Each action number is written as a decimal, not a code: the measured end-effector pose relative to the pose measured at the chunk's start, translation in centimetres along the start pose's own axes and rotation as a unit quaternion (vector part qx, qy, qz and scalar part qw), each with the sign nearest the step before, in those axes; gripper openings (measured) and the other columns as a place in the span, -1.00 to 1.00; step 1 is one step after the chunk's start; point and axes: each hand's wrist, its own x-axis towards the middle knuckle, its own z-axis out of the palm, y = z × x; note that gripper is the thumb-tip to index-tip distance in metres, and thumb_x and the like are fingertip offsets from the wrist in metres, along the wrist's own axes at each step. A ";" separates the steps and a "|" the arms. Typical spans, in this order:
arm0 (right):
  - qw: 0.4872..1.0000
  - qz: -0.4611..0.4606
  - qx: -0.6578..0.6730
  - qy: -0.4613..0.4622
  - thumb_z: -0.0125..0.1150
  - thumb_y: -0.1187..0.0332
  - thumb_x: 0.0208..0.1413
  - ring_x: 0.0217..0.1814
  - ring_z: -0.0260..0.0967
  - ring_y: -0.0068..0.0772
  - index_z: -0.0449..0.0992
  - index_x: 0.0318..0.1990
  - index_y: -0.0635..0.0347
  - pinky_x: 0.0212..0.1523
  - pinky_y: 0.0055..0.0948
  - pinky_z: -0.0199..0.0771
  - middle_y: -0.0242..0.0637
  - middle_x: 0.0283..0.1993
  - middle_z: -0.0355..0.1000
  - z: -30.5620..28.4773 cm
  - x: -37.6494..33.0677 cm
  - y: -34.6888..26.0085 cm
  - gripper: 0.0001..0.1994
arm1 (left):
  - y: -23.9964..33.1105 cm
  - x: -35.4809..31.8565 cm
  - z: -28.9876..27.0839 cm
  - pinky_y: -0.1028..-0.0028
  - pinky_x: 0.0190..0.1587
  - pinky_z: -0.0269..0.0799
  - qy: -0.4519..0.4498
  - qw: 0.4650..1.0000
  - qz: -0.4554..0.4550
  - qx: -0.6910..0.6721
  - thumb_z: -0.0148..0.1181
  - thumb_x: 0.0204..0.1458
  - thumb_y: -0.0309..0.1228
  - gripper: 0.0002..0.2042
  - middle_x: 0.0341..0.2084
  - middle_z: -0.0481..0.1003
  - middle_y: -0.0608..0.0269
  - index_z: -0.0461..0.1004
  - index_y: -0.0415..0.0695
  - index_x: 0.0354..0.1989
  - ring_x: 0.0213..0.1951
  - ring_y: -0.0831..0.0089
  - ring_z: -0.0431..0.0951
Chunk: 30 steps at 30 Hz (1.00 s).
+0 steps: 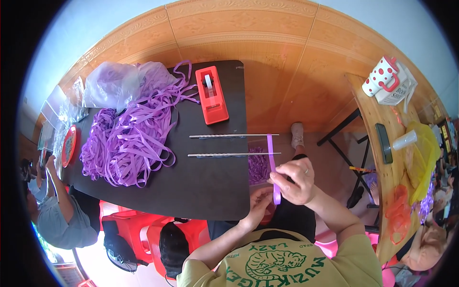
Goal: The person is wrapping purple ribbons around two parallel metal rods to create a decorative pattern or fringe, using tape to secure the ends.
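Two thin metal rods (229, 154) with twisted ends lie side by side on the dark table, their plain ends reaching past its right edge. A purple ribbon (270, 147) is looped over those projecting ends and runs down toward me. My right hand (297, 181) pinches this ribbon between thumb and fingers, with a short length hanging below the grip. Just beyond the table's corner, my left hand (258, 208) is curled close to the hanging ribbon, beneath my right hand. What its fingers hold, if anything, is hidden.
A heap of purple ribbon (129, 143) and a red tape dispenser (212, 95) sit on the table (201, 191). Below its right edge is a container of purple pieces (258, 165). Red stools (158, 239) stand at left; a wooden table (382, 186) is at right. Other people sit on both sides.
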 end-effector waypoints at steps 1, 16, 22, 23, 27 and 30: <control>1.000 0.019 0.019 -0.001 0.37 0.41 -0.29 -0.38 0.36 -0.43 0.54 -0.25 0.18 -0.40 -0.45 0.19 -0.34 -0.28 0.40 -0.1 1.0 0.3 -0.67 | 0.1 0.4 0.2 0.65 -0.20 0.36 0.008 0.999 -0.003 -0.031 0.02 0.19 -0.44 -0.77 -0.31 0.47 0.30 0.40 -0.22 -0.01 -0.22 0.63 0.44; 0.593 0.618 0.511 -0.069 0.29 0.52 -0.03 -0.37 0.36 -0.62 0.54 -0.50 0.23 -0.28 -0.58 0.35 -0.38 -0.45 0.46 7.5 0.4 11.5 -0.93 | 1.4 9.4 2.3 0.58 -0.10 0.29 0.212 0.956 0.177 -0.099 0.02 0.16 -0.49 -0.75 -0.16 0.47 0.26 0.41 -0.19 0.01 -0.15 0.56 0.43; 0.421 0.681 0.597 -0.051 0.10 0.52 0.10 -0.30 0.45 -0.42 0.50 -0.37 0.29 -0.20 -0.43 0.45 -0.22 -0.33 0.50 8.8 -3.2 10.5 -0.93 | 4.1 11.2 3.4 0.50 0.09 0.24 0.179 0.934 0.308 -0.025 -0.01 0.09 -0.62 -0.69 0.01 0.37 0.18 0.35 -0.23 0.04 0.01 0.44 0.38; 0.422 0.681 0.597 -0.050 0.10 0.52 0.10 -0.30 0.45 -0.42 0.50 -0.37 0.29 -0.20 -0.43 0.45 -0.22 -0.33 0.50 8.7 -3.8 10.2 -0.93 | 4.3 11.3 3.6 0.50 0.09 0.24 0.177 0.934 0.308 -0.025 -0.01 0.09 -0.62 -0.69 0.01 0.37 0.18 0.35 -0.23 0.04 0.01 0.44 0.38; 0.412 0.676 0.609 -0.056 0.11 0.43 0.12 -0.23 0.44 -0.41 0.52 -0.29 0.27 -0.17 -0.40 0.45 -0.23 -0.26 0.49 8.4 -4.0 8.4 -0.89 | 3.9 12.1 3.4 0.48 0.11 0.25 0.198 0.916 0.349 0.014 -0.02 0.08 -0.64 -0.70 0.01 0.36 0.18 0.37 -0.26 0.01 0.05 0.43 0.36; 0.387 0.693 0.607 -0.038 0.12 0.42 0.11 -0.21 0.44 -0.41 0.54 -0.23 0.23 -0.17 -0.39 0.44 -0.28 -0.23 0.49 7.8 -4.2 7.2 -0.87 | 2.9 12.2 2.7 0.49 0.07 0.28 0.185 0.927 0.325 0.012 -0.01 0.09 -0.63 -0.76 -0.07 0.43 0.22 0.42 -0.26 -0.06 -0.01 0.46 0.41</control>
